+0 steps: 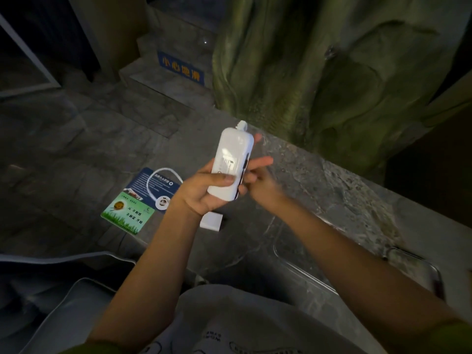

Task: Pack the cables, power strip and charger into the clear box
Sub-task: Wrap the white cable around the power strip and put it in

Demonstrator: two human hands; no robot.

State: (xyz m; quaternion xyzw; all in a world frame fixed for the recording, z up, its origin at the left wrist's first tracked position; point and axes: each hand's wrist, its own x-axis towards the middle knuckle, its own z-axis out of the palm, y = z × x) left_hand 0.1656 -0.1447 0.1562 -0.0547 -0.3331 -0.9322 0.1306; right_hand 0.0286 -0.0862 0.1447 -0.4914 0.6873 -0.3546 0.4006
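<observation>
Both hands met at the white power strip (231, 164), raised above the stone ledge (332, 190). The left hand (204, 192) gripped its lower end, thumb across the face; the right hand (258, 175) (blurred) touched its far side with fingers spread, holding nothing. Below lay a white charger block (211, 221) and a looped white cable (158, 186) on two printed cards (127, 215). The clear box (357, 272) stood lower right.

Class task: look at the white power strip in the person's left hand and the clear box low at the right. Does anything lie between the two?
Nothing solid lies between the power strip and the clear box. Only the right hand and its forearm cross that space, with bare stone ledge beneath.
</observation>
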